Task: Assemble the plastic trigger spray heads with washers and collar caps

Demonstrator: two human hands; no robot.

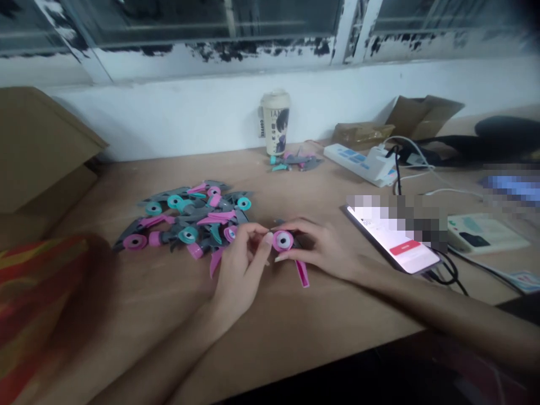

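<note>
A plastic toy piece [283, 241] with a pink round end, a white ring and a dark centre is between my two hands, above the table's front half. My right hand [323, 246] grips it from the right, fingers closed around the round end. A pink narrow strip [302, 274] hangs below those fingers. My left hand [247, 256] pinches at the piece's left edge, thumb against fingertips; the exact contact is partly hidden. Just left of my left hand lies a pile of similar grey, pink and teal toy pieces [188, 235].
A paper coffee cup [276, 124] stands by the wall, with another grey toy piece [297, 162] before it. At right are a lit phone [392, 239], a white power strip [358, 163], cables and a white box [485, 232]. Cardboard [37, 146] and a red-yellow bag [34, 304] occupy the left.
</note>
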